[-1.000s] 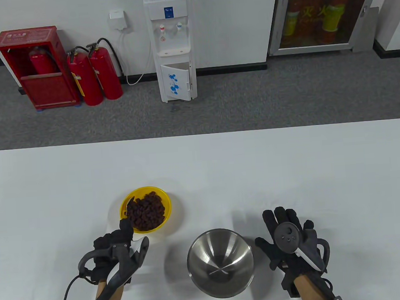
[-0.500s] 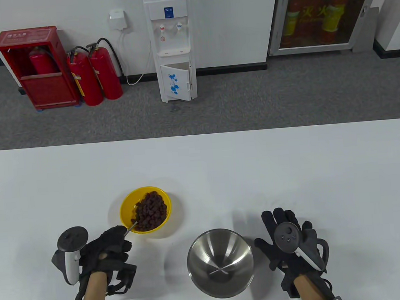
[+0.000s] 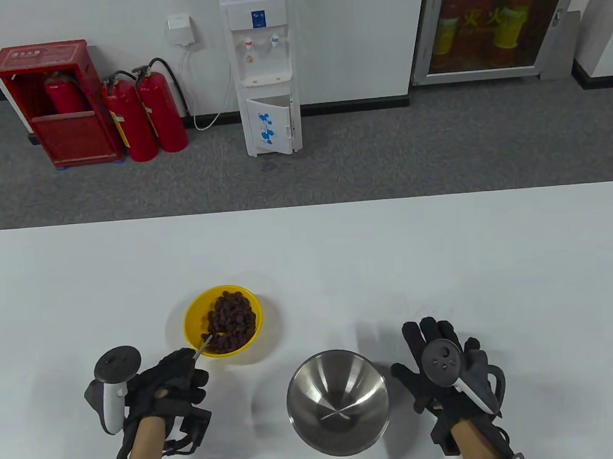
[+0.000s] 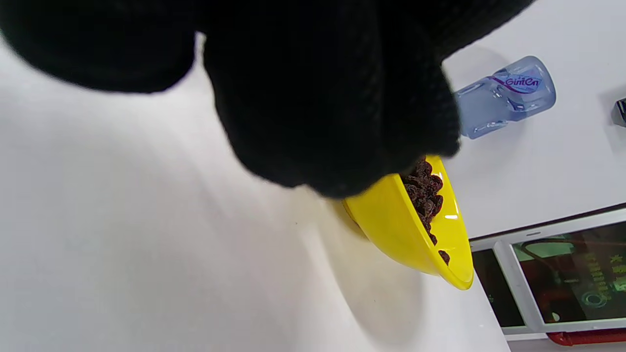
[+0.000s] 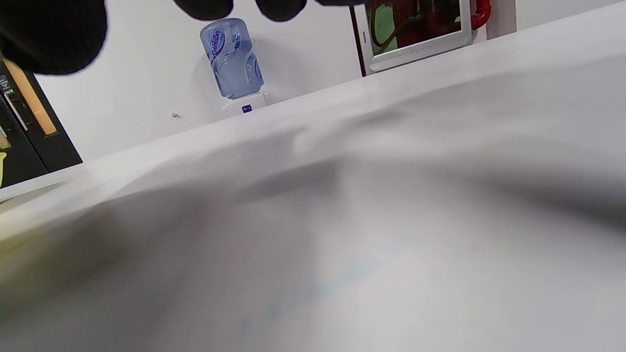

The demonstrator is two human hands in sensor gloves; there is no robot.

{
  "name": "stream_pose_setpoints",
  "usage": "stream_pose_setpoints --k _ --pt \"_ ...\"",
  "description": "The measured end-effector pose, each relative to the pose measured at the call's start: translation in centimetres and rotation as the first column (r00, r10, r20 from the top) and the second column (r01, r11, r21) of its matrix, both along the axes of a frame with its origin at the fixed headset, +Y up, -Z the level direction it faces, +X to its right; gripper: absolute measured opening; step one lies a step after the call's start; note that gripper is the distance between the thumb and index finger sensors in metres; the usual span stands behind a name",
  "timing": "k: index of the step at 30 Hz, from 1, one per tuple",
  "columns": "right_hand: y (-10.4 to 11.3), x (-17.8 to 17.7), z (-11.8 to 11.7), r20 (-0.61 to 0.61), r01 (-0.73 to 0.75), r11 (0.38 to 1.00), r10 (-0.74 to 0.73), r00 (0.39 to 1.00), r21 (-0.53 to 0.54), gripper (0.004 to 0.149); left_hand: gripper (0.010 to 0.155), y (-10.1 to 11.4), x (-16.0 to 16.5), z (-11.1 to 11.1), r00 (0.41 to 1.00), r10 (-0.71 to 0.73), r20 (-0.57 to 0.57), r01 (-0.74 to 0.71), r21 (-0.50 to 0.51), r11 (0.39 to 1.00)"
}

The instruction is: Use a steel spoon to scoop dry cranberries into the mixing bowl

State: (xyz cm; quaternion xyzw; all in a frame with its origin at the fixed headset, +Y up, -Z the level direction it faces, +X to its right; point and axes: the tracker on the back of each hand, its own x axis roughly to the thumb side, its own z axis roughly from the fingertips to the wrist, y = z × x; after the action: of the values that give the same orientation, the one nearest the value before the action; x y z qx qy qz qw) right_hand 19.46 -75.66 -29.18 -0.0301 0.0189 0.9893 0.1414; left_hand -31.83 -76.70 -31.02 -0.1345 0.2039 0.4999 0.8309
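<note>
Since half a second ago the left hand (image 3: 168, 386) has shifted slightly right and the steel spoon (image 3: 205, 343) has pushed a little deeper into the fruit; a second ago that hand was turned over at the bowl's near-left edge. Its fingers (image 3: 181, 358) are curled together around the spoon's thin handle, and the spoon's bowl end is buried in the heap of dark red dry cranberries (image 3: 231, 321). The cranberries fill the small round yellow plastic bowl (image 3: 192, 315), which stands on the white worktop (image 3: 394, 265) just beyond the left hand. In the left wrist view the black gloved fingers (image 4: 318, 98) cover most of the frame, with the yellow bowl (image 4: 391, 225) and the cranberries (image 4: 425, 193) showing just under them.

The round stainless steel mixing bowl (image 3: 337, 402) sits near the worktop's front edge, to the right of the yellow bowl and apart from it. Just right of it the right hand (image 3: 445, 372) rests palm down on the worktop, fingers (image 3: 431, 333) spread apart and holding nothing.
</note>
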Motion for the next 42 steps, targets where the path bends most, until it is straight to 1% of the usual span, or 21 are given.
stream_pose_setpoints --k 2,5,9,12,20,26,33,42 --pt "0.0 0.0 0.0 0.003 -0.006 1.000 0.006 1.000 0.000 0.081 0.048 -0.2 -0.1 0.1 0.999 0.053 -0.010 -0.053 -0.003 0.999" --pt "0.2 -0.1 0.1 0.016 -0.093 0.996 0.093 0.996 0.011 0.082 0.048 -0.9 -0.4 0.2 0.991 0.131 -0.024 -0.132 -0.009 0.991" --pt "0.3 -0.4 0.2 0.024 -0.155 0.988 0.154 0.988 0.019 0.083 0.048 -1.4 -0.6 0.7 0.979 0.198 -0.052 -0.198 0.004 0.980" --pt "0.4 -0.5 0.2 0.030 -0.185 0.983 0.184 0.982 0.016 0.084 0.048 -1.4 -0.6 0.9 0.975 0.213 -0.059 -0.213 0.008 0.977" --pt "0.4 -0.5 0.2 0.024 -0.167 0.986 0.167 0.986 0.021 0.084 0.048 -0.8 -0.7 1.8 0.967 0.243 -0.077 -0.240 0.049 0.970" --pt "0.3 -0.5 0.2 0.027 -0.184 0.983 0.183 0.983 0.017 0.085 0.048 -0.1 -0.6 2.5 0.965 0.250 -0.080 -0.243 0.085 0.966" --pt "0.2 -0.6 0.2 0.029 -0.195 0.981 0.194 0.980 0.005 0.085 0.048 0.2 0.1 2.8 0.967 0.252 -0.038 -0.248 0.090 0.965" --pt "0.2 -0.4 0.3 0.040 -0.188 0.982 0.188 0.981 -0.016 0.085 0.048 1.4 1.7 2.9 0.956 0.288 0.054 -0.292 0.102 0.951"
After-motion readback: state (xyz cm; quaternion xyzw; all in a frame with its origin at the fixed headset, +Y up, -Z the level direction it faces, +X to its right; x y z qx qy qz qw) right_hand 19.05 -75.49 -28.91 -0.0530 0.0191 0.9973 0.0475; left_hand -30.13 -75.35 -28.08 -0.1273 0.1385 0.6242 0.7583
